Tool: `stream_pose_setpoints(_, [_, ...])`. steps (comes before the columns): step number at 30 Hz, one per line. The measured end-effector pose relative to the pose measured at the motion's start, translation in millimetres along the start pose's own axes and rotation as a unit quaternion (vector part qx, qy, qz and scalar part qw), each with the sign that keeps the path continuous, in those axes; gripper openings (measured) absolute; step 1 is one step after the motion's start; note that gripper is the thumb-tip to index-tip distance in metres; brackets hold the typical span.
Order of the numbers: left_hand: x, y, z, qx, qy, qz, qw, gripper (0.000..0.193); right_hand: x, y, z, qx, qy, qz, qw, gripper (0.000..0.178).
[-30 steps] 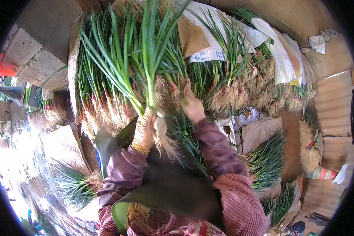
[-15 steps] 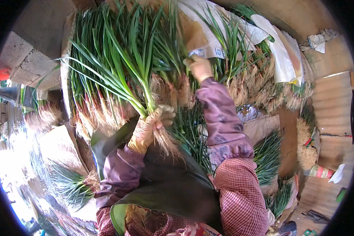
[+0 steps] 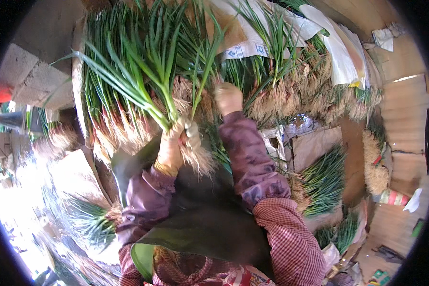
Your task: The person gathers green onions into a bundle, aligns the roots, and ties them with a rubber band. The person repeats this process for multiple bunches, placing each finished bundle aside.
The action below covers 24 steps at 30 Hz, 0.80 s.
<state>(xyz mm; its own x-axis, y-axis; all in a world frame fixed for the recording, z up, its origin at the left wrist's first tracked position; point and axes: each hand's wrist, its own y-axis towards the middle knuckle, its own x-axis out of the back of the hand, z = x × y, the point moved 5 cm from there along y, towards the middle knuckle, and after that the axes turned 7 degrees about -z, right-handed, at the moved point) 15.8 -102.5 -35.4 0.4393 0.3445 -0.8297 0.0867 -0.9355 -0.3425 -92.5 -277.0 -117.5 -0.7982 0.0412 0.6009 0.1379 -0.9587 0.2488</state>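
My left hand (image 3: 174, 148), in a pale glove, is closed round the lower stems of a bunch of green garlic (image 3: 164, 93). Its flat leaves fan up and to the left, while the hairy roots (image 3: 199, 159) hang out on the right side of the fist. My right hand (image 3: 229, 99), gloved too, is a closed, slightly blurred fist at the near edge of the heap. Thin stems show against its upper left side; what its fingers hold is hidden. Behind both hands stands a thick row of rooted green garlic (image 3: 114, 81), leaves upward.
White woven sacking (image 3: 338, 52) partly covers the heap at the far right. Tied-looking bundles lie at the right (image 3: 321, 181) and left (image 3: 93, 221). A dark apron (image 3: 205, 214) covers my lap. Concrete blocks (image 3: 43, 76) stand at far left.
My right hand has come left and slightly nearer, toward my left hand. The left fist keeps the green garlic and has shifted slightly. An extra leafy stem now stands up beside the held bunch.
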Motion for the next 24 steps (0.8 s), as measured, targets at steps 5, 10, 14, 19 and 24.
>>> stream_pose_setpoints(5, [5.2,-4.3,-6.5,0.041,-0.14,0.089,0.985,0.016,9.1,-71.4,14.1,0.309,-0.075,0.341,0.884,0.01])
stream_pose_setpoints(10, [-10.6,-5.5,-8.2,0.049,-0.247,0.103,0.962,0.015,43.0,-40.8,93.7,-0.146,0.428,0.248,0.857,0.026])
stream_pose_setpoints(14, [-6.0,-4.1,-6.2,0.079,-0.245,0.118,0.959,0.013,23.0,-30.7,131.1,0.104,0.45,0.276,0.843,0.025])
stream_pose_setpoints(19, [4.0,-1.2,-2.6,0.045,-0.215,0.104,0.97,0.016,13.2,-53.9,111.9,-0.021,0.375,0.251,0.892,0.013])
stream_pose_setpoints(24, [16.8,11.8,2.9,0.027,-0.141,0.026,0.989,0.017,3.6,-57.0,95.9,0.22,0.081,0.073,0.969,0.018])
